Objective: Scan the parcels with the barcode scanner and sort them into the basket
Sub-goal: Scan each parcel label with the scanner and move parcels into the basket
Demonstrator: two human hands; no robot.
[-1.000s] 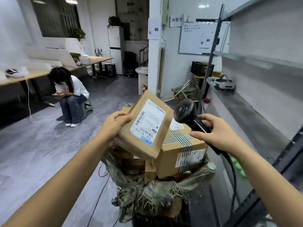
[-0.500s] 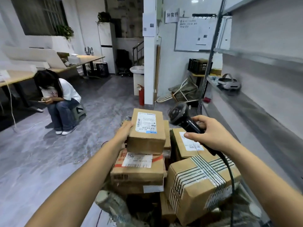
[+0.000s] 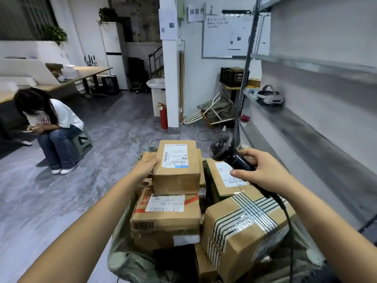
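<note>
A small brown parcel [image 3: 177, 176] with a white label lies flat on top of the pile of cardboard parcels. My left hand [image 3: 145, 165] grips its left side. My right hand [image 3: 263, 172] holds the black barcode scanner [image 3: 226, 152] by its handle, its head raised just right of that parcel. A cable runs down from the scanner. Under the small parcel sits a wide box [image 3: 166, 219] with red print. A box bound with striped tape [image 3: 244, 227] sits at the right. The pile fills a basket lined with a green woven sack [image 3: 130, 262].
A grey metal shelf rack [image 3: 306, 129] runs along the right, with a white headset [image 3: 270, 97] on it. A person sits on a stool at the left [image 3: 51, 127]. A red fire extinguisher [image 3: 163, 116] stands by the white pillar. Grey floor lies open to the left.
The small parcel went from tilted up in front of the scanner down onto the top of the pile, label up. The scanner stayed raised on the right.
</note>
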